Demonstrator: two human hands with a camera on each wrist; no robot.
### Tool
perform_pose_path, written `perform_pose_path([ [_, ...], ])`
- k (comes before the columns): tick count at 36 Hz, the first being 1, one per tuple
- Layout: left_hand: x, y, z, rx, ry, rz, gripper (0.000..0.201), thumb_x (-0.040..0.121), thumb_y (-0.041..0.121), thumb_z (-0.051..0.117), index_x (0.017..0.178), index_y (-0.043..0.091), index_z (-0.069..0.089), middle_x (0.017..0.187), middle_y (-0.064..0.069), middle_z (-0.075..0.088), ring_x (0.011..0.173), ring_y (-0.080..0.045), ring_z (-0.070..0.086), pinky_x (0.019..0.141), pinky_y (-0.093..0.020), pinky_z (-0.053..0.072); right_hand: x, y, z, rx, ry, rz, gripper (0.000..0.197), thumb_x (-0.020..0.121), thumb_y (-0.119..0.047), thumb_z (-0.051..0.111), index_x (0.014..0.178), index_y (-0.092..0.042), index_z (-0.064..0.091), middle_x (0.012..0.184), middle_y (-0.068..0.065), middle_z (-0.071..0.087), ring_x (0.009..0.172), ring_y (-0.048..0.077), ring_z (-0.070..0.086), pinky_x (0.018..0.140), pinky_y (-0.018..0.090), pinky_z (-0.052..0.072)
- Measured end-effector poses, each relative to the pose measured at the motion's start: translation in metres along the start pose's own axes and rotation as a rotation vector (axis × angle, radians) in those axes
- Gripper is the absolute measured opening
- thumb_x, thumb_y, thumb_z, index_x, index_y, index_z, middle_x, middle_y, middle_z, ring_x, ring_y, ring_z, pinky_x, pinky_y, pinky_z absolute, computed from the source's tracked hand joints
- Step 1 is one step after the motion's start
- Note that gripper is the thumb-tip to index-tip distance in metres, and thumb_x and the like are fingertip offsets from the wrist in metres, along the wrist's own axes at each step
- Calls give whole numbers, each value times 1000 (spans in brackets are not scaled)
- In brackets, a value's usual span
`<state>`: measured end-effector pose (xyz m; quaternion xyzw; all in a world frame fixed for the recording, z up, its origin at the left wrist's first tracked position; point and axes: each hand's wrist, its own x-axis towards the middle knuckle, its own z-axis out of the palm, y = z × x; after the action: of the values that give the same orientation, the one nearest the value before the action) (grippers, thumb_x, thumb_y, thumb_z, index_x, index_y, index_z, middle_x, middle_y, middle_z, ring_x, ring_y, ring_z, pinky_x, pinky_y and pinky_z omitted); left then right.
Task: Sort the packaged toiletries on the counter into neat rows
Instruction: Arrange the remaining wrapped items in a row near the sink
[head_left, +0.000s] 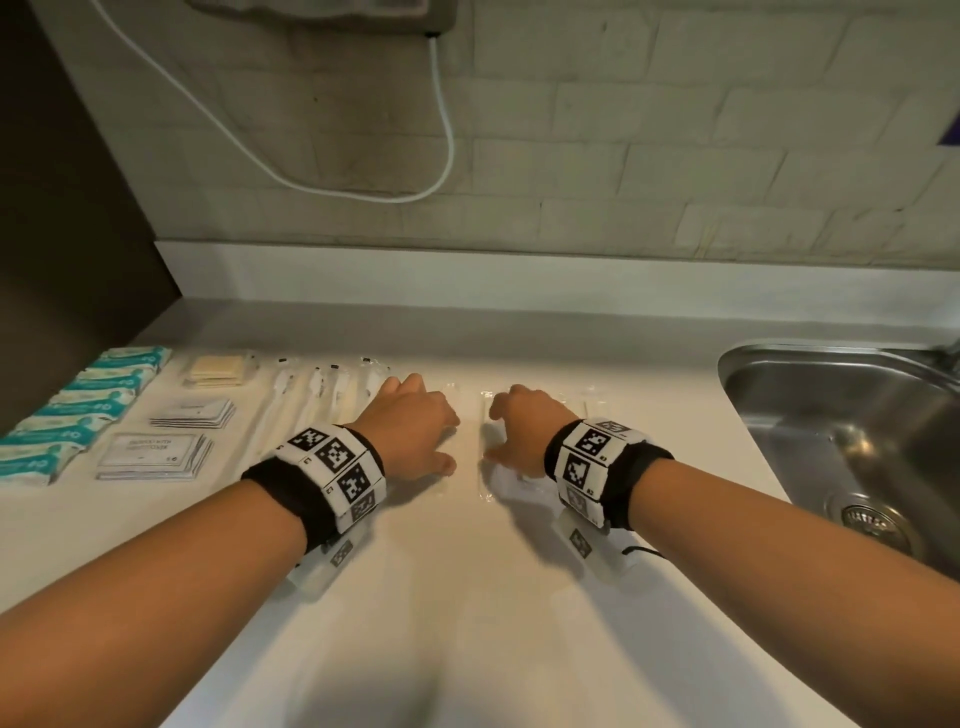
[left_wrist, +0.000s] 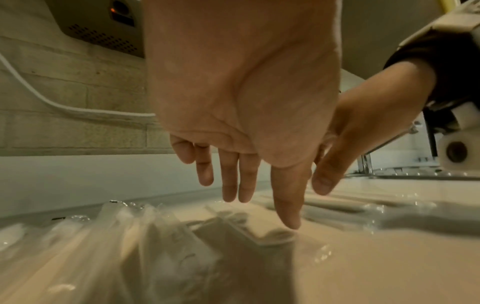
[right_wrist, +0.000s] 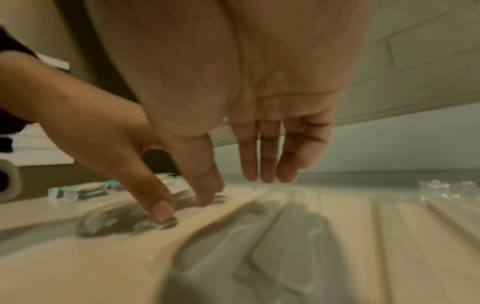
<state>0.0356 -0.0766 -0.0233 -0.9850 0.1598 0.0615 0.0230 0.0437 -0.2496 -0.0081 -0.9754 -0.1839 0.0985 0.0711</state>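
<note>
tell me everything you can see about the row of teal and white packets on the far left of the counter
The teal and white packets are small, soft-looking pouches, white with teal bands and faint print too small to read. About six lie flat in one overlapping line along the counter's left edge, running from near the person toward the back wall. Stacks of flat sachets lie just to their right. Neither hand touches them.

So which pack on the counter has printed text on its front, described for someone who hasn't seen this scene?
Start at the dark cabinet side on the counter's left end, where teal packets run in a column. The column to their right holds three stacks; take the nearest, the white sachets. Unlike the cream stack farthest back, their front carries dark printed lettering.
</note>
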Motion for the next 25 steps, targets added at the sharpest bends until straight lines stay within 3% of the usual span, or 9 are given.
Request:
perform_pose_path([
  [3, -6, -7, 6, 45, -67, -13, 41, 81, 64, 57, 88, 24, 63, 99, 9, 58, 102, -20, 38, 86, -37, 29, -2, -3, 9, -212, -40, -86, 44, 82, -41, 63, 120, -18, 60, 116, 4, 57, 111, 25, 50, 91, 35, 45],
  [5, -9, -10, 9, 25, -62, -19, 43, 81, 64, 55, 82, 22, 62, 95, 8, 59, 99, -19, 37, 83, -36, 26, -3, -6, 16, -230, -66, -111, 39, 84, -40, 60, 116, -17, 63, 114, 3, 59, 111, 24, 50, 93, 35, 44],
  [8, -13, -13, 13, 33, -47, -19, 45, 78, 67, 53, 84, 24, 64, 93, 9, 61, 97, -18, 35, 83, -35, 26, 0, -13, 20, -187, -99, -159, 38, 87, -39, 57, 119, -18, 63, 118, 3, 58, 113, 24, 47, 95, 36, 45],
  [15, -15, -15, 15, 55, -53, -43, 47, 79, 70, 51, 92, 27, 66, 99, 9, 62, 104, -20, 39, 90, -38, 33, 13, -29, 31, -76, -136, -106, 38, 92, -30, 54, 125, -10, 56, 124, 8, 52, 116, 25, 47, 94, 39, 48],
  [20, -16, -14, 14, 80, -53, -49, 46, 82, 68, 50, 88, 24, 65, 102, 8, 64, 108, -21, 40, 95, -39, 32, 15, -27, 33, -68, -162, -131, 36, 94, -27, 50, 125, -9, 56, 127, 8, 50, 118, 26, 43, 97, 39, 45],
  [25, -15, -15, 13, 80, -60, -60, 45, 83, 67, 50, 82, 24, 62, 106, 9, 64, 108, -21, 41, 95, -39, 31, 15, -24, 34, -49, -156, -132, 34, 94, -25, 50, 123, -9, 56, 125, 8, 50, 118, 26, 44, 93, 37, 45],
])
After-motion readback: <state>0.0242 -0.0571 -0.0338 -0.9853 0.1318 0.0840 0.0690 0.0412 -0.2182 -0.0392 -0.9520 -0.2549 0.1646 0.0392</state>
